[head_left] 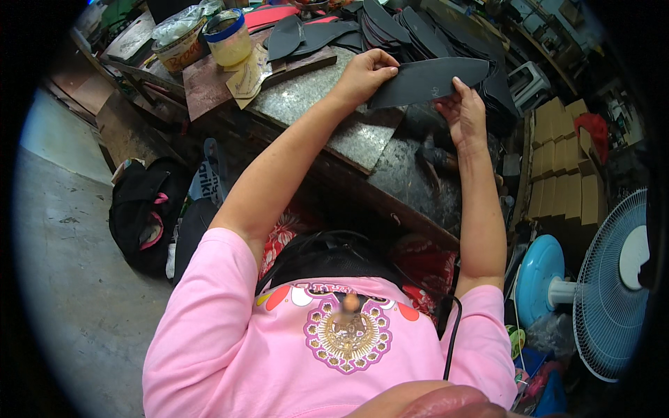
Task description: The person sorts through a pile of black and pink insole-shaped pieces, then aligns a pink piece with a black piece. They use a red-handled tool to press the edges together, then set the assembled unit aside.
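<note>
a pink shirt [279,348] lay nearest; left hand [365,75] pinched a black sheet [417,78]; right hand [468,115] touched it, grip unclear; weak pinching risked slippage.

Indoor light is uneven: the floor [66,223] at left is palest, the far right dim. The speckled slab [300,104] has a soft sheen. Fisheye distortion bows edges toward a black rim; far-right clutter [624,90] seems blurred.

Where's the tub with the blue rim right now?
In the head view, the tub is at the upper left, just right of the bucket topped with plastic, left of your left hand.
</note>
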The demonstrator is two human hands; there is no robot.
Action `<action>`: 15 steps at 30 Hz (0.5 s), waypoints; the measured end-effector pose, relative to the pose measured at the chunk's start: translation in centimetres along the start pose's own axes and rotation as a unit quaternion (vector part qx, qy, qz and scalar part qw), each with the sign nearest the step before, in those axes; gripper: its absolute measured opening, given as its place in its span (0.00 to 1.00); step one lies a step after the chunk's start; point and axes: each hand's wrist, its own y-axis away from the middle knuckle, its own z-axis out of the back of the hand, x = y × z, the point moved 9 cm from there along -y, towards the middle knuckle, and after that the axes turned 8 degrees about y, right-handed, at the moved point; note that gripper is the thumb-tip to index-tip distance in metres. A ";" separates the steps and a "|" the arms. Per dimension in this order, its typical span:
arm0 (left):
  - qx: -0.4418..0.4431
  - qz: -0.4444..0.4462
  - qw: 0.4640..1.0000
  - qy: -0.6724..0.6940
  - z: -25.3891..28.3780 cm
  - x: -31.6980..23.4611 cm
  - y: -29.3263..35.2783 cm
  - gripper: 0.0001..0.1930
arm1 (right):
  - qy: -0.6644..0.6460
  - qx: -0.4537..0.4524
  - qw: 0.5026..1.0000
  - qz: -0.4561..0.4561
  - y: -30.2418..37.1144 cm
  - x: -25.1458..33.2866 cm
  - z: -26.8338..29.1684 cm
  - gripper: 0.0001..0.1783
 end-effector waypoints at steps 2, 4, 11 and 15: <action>-0.001 -0.010 1.000 -0.015 0.0 -0.2 0.0 0.09 | -0.013 0.031 0.999 -0.025 0.0 -0.4 -0.6 0.12; -0.002 -0.028 0.999 -0.019 0.0 -0.5 0.0 0.08 | 0.014 0.035 0.999 -0.028 0.0 -0.5 -0.6 0.13; 0.003 -0.059 0.998 -0.008 -0.3 -1.0 0.0 0.08 | 0.013 0.039 0.999 -0.011 -0.2 -0.7 -0.6 0.14; -0.005 -0.010 0.999 0.033 -0.3 -0.9 0.1 0.10 | 0.002 0.024 1.000 0.002 -0.3 -0.6 -0.3 0.13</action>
